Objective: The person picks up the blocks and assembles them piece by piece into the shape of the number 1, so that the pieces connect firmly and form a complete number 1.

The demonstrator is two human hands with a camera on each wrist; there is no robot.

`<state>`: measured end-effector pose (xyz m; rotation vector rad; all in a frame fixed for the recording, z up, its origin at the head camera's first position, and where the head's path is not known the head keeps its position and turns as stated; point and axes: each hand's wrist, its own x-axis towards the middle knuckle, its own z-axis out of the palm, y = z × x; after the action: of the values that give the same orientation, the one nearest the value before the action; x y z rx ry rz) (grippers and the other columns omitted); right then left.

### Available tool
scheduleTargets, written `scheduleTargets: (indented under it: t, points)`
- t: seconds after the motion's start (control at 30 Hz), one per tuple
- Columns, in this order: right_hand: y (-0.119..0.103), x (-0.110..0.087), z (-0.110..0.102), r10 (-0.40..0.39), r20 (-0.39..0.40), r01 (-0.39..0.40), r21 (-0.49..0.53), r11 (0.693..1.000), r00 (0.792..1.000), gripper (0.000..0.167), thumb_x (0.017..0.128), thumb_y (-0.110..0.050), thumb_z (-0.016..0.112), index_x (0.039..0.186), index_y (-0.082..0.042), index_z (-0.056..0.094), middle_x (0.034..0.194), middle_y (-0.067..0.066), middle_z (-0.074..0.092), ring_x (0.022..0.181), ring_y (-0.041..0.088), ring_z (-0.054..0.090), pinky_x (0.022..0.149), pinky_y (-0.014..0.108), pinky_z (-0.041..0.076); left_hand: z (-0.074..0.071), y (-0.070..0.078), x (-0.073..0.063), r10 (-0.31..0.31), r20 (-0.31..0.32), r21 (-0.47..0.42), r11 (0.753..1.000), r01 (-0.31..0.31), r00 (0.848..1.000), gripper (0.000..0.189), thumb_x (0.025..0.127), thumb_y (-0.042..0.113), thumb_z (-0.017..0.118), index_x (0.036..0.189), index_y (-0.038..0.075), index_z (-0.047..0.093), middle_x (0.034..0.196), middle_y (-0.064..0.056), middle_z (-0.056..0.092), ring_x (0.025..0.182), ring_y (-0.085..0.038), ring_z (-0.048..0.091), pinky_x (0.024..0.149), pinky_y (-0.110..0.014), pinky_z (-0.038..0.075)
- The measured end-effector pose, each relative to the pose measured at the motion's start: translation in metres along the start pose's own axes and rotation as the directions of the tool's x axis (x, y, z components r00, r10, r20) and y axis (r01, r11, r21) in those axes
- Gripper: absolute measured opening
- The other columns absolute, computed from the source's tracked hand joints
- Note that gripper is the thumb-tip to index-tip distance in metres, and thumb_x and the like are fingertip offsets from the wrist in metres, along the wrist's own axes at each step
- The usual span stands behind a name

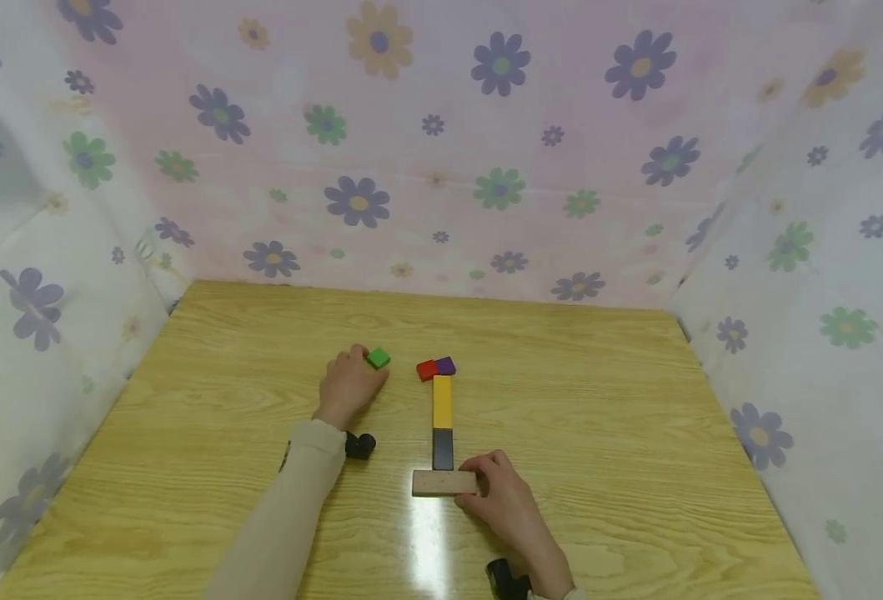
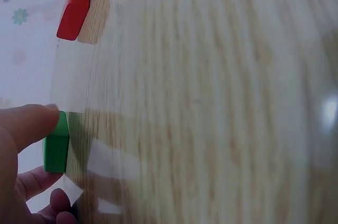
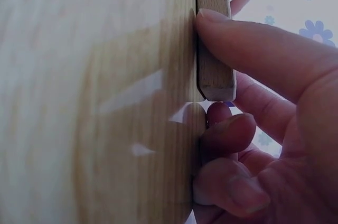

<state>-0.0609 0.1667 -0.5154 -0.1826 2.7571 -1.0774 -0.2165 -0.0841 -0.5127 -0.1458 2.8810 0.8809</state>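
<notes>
My left hand (image 1: pixel 349 387) pinches a green block (image 1: pixel 378 358) between thumb and fingers. In the left wrist view that green block (image 2: pixel 56 152) stands on the tabletop. Nearer to me, my right hand (image 1: pixel 509 504) grips the right end of a plain wooden block (image 1: pixel 437 482), which lies crosswise. Up close, the thumb rests on one long side of this wooden block (image 3: pixel 216 78). A black block (image 1: pixel 443 450) and a yellow block (image 1: pixel 442 402) form a line leading away from it. Beyond them, a red block (image 1: pixel 427 370) and a purple block (image 1: pixel 445 365) sit side by side.
The wood-grain table (image 1: pixel 599 400) carries all the blocks and reflects a bright light near its front. Flowered cloth walls (image 1: pixel 441 167) enclose it at the back and both sides. A black device is worn at each wrist.
</notes>
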Motion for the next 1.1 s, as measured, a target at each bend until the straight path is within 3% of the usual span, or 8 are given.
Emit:
scheduleTargets:
  t: [0.17,0.4,0.7,1.1]
  points:
    - [0.0,0.001,-0.001,-0.009,0.0,0.009,-0.005,1.0,1.0,0.035,0.07,-0.033,0.074,0.1,-0.021,0.06,0.092,-0.005,0.043,0.073,0.011,0.041,0.063,0.024,0.034,-0.003,0.004,-0.001,-0.004,0.012,0.015,1.0,0.004,1.0,0.047,0.085,0.047,0.049,0.118,0.014,0.045,0.103,-0.011,0.048,0.09,-0.028,0.044,0.061,-0.038,0.036]
    - [-0.001,0.001,-0.002,-0.008,-0.001,0.008,-0.014,1.0,1.0,0.034,0.071,-0.033,0.074,0.1,-0.021,0.06,0.092,-0.005,0.043,0.073,0.01,0.041,0.063,0.025,0.034,-0.009,0.002,-0.002,0.021,0.066,-0.01,1.0,-0.02,0.998,0.044,0.082,0.048,0.055,0.114,0.018,0.048,0.105,-0.013,0.047,0.091,-0.03,0.043,0.059,-0.037,0.036]
    - [0.002,0.0,-0.003,0.014,-0.005,-0.014,-0.021,1.0,1.0,0.033,0.071,-0.032,0.074,0.1,-0.022,0.06,0.092,-0.006,0.043,0.075,0.011,0.043,0.065,0.027,0.036,-0.004,0.001,-0.007,0.07,0.084,-0.054,0.996,-0.065,0.994,0.043,0.077,0.048,0.062,0.108,0.019,0.053,0.104,-0.009,0.042,0.093,-0.028,0.038,0.068,-0.038,0.031]
    - [0.0,0.0,-0.001,0.019,0.01,-0.019,0.017,1.0,1.0,0.033,0.071,-0.031,0.074,0.1,-0.022,0.06,0.092,-0.005,0.044,0.075,0.012,0.042,0.063,0.025,0.034,0.002,-0.001,-0.014,0.075,0.059,-0.06,0.996,-0.072,0.995,0.042,0.077,0.049,0.062,0.107,0.022,0.053,0.104,-0.007,0.038,0.091,-0.026,0.032,0.073,-0.041,0.024]
